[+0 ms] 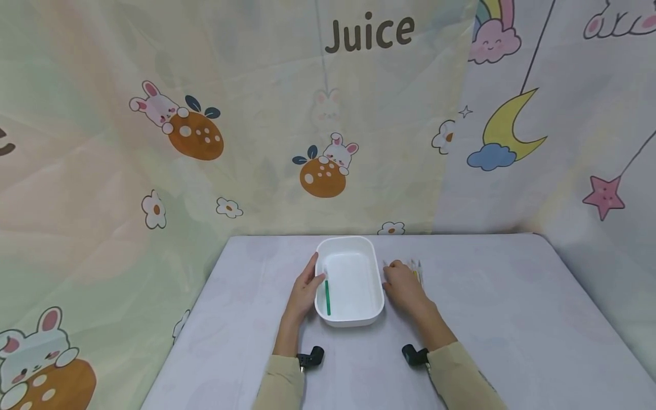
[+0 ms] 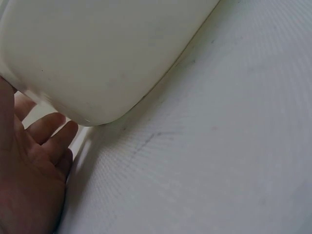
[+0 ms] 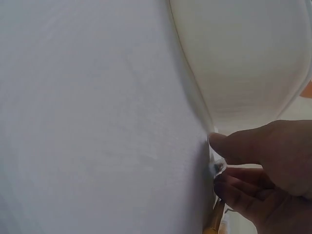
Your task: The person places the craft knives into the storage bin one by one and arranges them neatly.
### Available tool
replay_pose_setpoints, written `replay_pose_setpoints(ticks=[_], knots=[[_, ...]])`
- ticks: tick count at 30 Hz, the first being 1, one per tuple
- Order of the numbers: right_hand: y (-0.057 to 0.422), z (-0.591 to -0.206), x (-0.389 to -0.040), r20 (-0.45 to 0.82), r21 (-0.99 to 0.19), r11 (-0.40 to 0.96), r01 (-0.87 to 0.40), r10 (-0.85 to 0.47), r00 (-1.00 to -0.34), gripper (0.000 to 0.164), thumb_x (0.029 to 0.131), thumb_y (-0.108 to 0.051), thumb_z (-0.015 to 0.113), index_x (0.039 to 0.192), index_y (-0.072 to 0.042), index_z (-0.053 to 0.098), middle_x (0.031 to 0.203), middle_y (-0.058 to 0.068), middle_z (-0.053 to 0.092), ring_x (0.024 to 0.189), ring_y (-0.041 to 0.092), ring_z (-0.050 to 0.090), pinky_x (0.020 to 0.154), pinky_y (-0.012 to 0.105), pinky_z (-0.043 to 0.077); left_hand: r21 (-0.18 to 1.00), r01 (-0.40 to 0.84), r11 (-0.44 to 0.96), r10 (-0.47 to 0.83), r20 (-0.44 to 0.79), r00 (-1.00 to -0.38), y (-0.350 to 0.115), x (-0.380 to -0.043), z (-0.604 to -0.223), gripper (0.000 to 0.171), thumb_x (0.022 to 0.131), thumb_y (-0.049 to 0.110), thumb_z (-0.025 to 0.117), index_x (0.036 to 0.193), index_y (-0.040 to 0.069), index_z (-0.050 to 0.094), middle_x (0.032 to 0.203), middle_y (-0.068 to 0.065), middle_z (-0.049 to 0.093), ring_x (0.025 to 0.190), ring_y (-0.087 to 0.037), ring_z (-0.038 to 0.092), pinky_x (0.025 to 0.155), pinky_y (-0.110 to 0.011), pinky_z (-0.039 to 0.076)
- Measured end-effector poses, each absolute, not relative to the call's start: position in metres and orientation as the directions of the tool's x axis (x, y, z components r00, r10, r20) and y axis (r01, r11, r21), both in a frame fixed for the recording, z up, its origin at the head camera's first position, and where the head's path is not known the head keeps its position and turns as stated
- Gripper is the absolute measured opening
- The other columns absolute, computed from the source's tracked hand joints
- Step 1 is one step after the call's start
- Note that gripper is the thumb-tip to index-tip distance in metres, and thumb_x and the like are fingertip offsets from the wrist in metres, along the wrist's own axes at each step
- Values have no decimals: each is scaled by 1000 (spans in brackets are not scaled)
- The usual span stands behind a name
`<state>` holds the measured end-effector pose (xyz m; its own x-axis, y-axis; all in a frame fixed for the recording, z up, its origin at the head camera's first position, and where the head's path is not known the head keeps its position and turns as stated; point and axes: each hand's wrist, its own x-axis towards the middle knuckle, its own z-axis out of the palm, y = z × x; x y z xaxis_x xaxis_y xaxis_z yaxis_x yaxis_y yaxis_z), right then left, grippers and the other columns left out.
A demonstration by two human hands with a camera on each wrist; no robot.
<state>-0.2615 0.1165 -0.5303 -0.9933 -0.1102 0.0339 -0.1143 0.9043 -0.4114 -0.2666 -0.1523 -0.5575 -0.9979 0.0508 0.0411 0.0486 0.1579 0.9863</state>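
A white plastic tray (image 1: 353,285) with rounded corners lies on the table, and a slim green stick with a pale end, like a pen (image 1: 327,297), rests inside along its left side. My left hand (image 1: 305,289) grips the tray's left wall, thumb over the rim and fingers outside; the left wrist view shows those fingers (image 2: 58,136) beside the tray's underside curve. Just right of the tray, my right hand (image 1: 407,287) is low at the table. Its thumb and fingers pinch a slim stick with a clear end (image 3: 218,166), mostly hidden by the hand.
Several slim sticks with pale pointed tips (image 1: 416,267) lie beyond the right hand, partly covered by it. An orange-yellow stick (image 3: 213,222) lies near the right fingers. A printed cloth backdrop (image 1: 266,188) rises behind the white-covered table (image 1: 512,319).
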Motion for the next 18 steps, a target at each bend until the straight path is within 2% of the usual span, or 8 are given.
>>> replay_pose_setpoints(ticks=[9,18], knots=[[118,-527,-263,2,-442,889,-117,-129,-992,38,96,-8,72,133,0,68,123,19,65,112,31,67,97,47,60,988,74,137,70,65,-995,-154,-267,-560,62,107,17,54,163,30,34,170,14,29,160,-10,23,132,-42,19],[122,-527,-267,-28,-464,874,-142,-175,-984,34,97,-7,70,129,2,70,117,19,66,109,31,66,99,49,59,987,55,151,65,45,-997,-154,-268,-559,61,106,19,55,162,33,35,168,20,30,158,-5,24,132,-38,20]])
